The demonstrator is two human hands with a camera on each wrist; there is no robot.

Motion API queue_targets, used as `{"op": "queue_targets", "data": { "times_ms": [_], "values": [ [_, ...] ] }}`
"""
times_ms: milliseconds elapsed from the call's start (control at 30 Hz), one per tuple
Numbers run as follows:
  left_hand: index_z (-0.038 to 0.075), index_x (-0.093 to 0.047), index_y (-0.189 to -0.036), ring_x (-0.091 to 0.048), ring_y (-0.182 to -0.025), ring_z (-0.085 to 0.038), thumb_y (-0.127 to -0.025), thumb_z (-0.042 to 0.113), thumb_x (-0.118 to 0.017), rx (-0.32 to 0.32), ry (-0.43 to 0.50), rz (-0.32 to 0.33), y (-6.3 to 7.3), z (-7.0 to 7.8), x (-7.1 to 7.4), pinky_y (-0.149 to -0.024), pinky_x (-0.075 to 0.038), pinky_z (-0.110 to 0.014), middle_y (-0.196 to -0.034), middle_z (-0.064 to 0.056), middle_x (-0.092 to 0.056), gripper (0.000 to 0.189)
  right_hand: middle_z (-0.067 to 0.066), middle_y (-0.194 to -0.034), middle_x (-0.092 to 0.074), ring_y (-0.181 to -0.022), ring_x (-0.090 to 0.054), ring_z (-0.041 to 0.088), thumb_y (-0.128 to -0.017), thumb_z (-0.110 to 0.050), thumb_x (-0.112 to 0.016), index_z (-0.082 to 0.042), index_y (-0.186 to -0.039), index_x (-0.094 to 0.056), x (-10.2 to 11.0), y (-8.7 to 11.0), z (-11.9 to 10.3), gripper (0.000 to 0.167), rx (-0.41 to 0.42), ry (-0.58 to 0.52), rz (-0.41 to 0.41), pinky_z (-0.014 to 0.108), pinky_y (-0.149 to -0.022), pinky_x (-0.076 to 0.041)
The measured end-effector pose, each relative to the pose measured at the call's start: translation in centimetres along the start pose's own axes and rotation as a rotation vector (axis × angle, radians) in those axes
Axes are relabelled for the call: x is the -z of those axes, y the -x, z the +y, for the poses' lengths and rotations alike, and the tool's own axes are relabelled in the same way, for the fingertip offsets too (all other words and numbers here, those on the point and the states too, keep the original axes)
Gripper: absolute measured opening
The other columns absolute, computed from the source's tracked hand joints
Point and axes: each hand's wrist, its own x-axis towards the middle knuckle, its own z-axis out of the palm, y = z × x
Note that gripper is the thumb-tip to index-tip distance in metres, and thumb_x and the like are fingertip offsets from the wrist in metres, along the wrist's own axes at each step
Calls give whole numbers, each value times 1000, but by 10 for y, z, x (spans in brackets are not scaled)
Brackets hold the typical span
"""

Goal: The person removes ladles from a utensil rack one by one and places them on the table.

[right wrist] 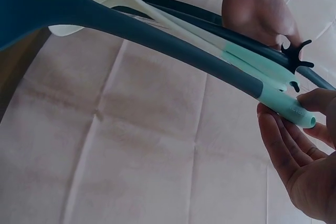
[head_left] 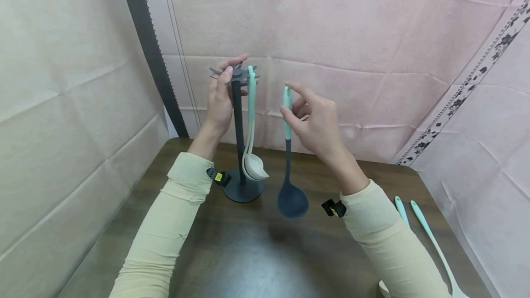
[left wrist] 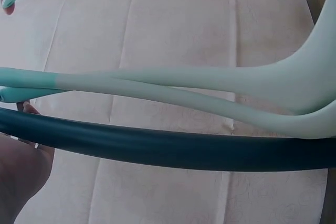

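Observation:
A dark utensil stand (head_left: 238, 123) with a round base and a ring of hooks stands upright at the back of the table. My left hand (head_left: 219, 105) grips the stand's hooked top, thumb in front and other fingers behind. From its right side hang two white ladles (head_left: 254, 168) with mint handles, overlapping each other. To the right of them, my right hand (head_left: 316, 121) pinches the mint handle of a dark blue ladle (head_left: 292, 201) near its upper end, the bowl hanging downward. In the right wrist view, that handle (right wrist: 286, 106) lies close beside the hung handles.
On the brown table (head_left: 256, 252), at the right, lie utensils with mint handles (head_left: 428, 229), partly hidden by my right sleeve (head_left: 393, 243). Pale cloth (head_left: 323, 22) hangs behind the table and along both sides.

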Motion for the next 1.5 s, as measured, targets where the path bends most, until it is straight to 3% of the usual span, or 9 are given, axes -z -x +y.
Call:
{"op": "queue_targets", "data": {
  "times_ms": [300,500,633,733,833,1000,1167,1367,1500],
  "values": [
    [9,-55,-143,-74,-107,-26,-113,23,-35,55,107,7,3,3,-3,-90,-49,-44,-151,-10,-58,39,5,-78,-70,-61,-70,12,-95,-12,-77,-8,-139,-67,6,9,8,45,-6,26,-10,39,-62,-61],
    [11,-51,-147,-70,-116,-33,-115,37,-34,65,104,-6,3,5,-4,-97,-46,-47,-152,-10,-56,45,3,-78,-70,-62,-70,12,-95,-12,-77,-10,-140,-68,11,12,14,46,-27,33,-11,29,-62,-58],
    [11,-37,-156,-64,-125,-38,-101,64,-57,51,121,-12,7,6,-1,-103,-44,-50,-161,-9,-50,79,4,-79,-70,-62,-71,12,-95,-12,-77,-9,-140,-68,13,11,14,46,-18,47,-13,20,-63,-55],
    [11,-29,-159,-55,-138,-34,-84,66,-80,38,152,-1,10,5,-1,-105,-44,-51,-166,-11,-42,105,4,-79,-70,-63,-71,13,-95,-12,-77,-9,-140,-68,16,11,14,46,-21,63,-16,24,-63,-57],
    [11,-35,-156,-49,-142,-28,-91,43,-84,41,165,25,9,5,-2,-106,-45,-50,-166,-13,-42,87,2,-80,-70,-63,-71,12,-96,-13,-77,-11,-141,-68,19,13,14,46,-38,79,-19,33,-63,-60],
    [11,-52,-144,-60,-124,-26,-103,8,-64,66,123,88,6,5,-6,-101,-49,-44,-157,-13,-51,43,2,-81,-70,-65,-71,12,-96,-14,-77,-12,-142,-67,22,18,17,47,-70,81,-24,31,-64,-59],
    [9,-57,-142,-61,-123,-28,-105,20,-67,63,13,84,5,4,-5,-102,-47,-47,-151,-8,-58,40,4,-80,-70,-66,-72,14,-96,-12,-76,-13,-143,-67,25,22,22,47,-90,66,-17,12,-64,-51],
    [15,-54,-148,-58,-133,-31,-92,55,-68,124,-6,40,4,7,2,-112,-42,-56,-153,-2,-59,70,5,-80,-69,-64,-72,15,-96,-10,-76,-13,-142,-67,33,27,28,46,-108,59,-2,11,-64,-51],
    [18,-53,-148,-57,-134,-36,-105,44,-63,156,18,20,1,8,3,-113,-40,-59,-154,1,-58,51,5,-80,-69,-64,-71,14,-96,-9,-75,-12,-142,-67,39,30,34,47,-124,57,6,12,-64,-52]
  ]
}}
